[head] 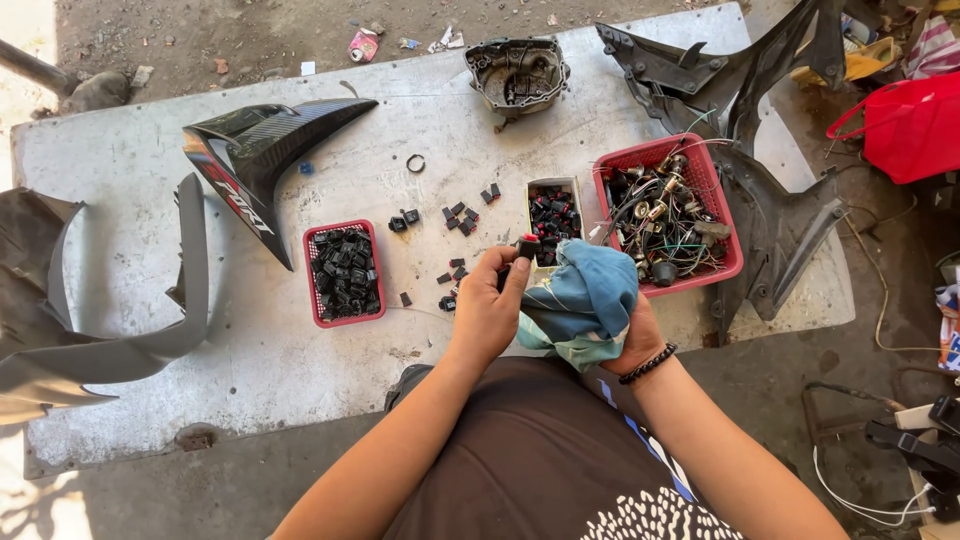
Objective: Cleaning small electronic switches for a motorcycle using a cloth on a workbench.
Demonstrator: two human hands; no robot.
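Note:
My left hand (487,305) pinches a small black switch with a red button (528,245) between thumb and fingers, just above the slab's front part. My right hand (632,340), with a dark bead bracelet on the wrist, is bunched around a blue and teal cloth (583,298) that touches the switch's side. Straight behind the switch stands a small white box (553,213) filled with similar black and red switches. Loose black switches (458,218) lie scattered on the concrete slab (300,330) left of that box.
A small red basket (343,272) of black parts sits at left centre. A bigger red basket (668,212) holds tangled wires and connectors. Black motorcycle fairings (255,155) lie left and right (770,215). A metal engine cover (516,72) rests at the back. A red bag (912,125) stands far right.

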